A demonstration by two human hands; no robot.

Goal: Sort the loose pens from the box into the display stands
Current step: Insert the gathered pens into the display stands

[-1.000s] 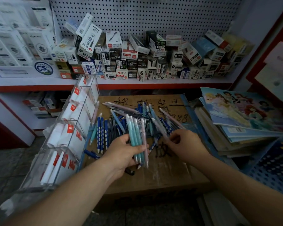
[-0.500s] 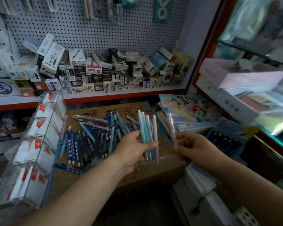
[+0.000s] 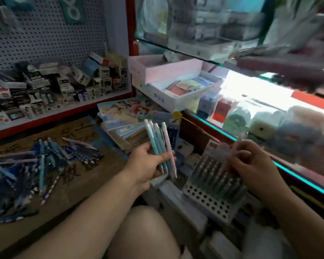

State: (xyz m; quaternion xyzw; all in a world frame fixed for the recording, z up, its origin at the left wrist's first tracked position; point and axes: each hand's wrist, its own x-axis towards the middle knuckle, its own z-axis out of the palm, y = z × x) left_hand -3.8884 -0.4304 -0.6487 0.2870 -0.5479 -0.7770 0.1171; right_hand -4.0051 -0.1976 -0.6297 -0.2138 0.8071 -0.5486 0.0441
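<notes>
At 9 o'clock, the cardboard box [image 3: 79, 174] carries the heap of loose pens [image 3: 36, 165], too many and too blurred to count. One display stand [image 3: 209, 195] sits at 4 o'clock; its rear rows are filled and its front rows of holes stand open.

Your left hand [image 3: 148, 163], near centre, is clamped on a bundle of pens [image 3: 157, 144]. Four show clearly: three teal and one pale pink, tips down. Your right hand [image 3: 251, 165], at 3 o'clock, is at the stand's far edge with fingers curled. The blur hides whether it pinches a pen.

To seat a pen well:
1. Hold it upright over one open hole, tip first.
2. Lower it straight until it stands unaided.
3. Fill the holes next to the occupied rows first.
4. Hold the bundle near the stand so that each transfer is short.
</notes>
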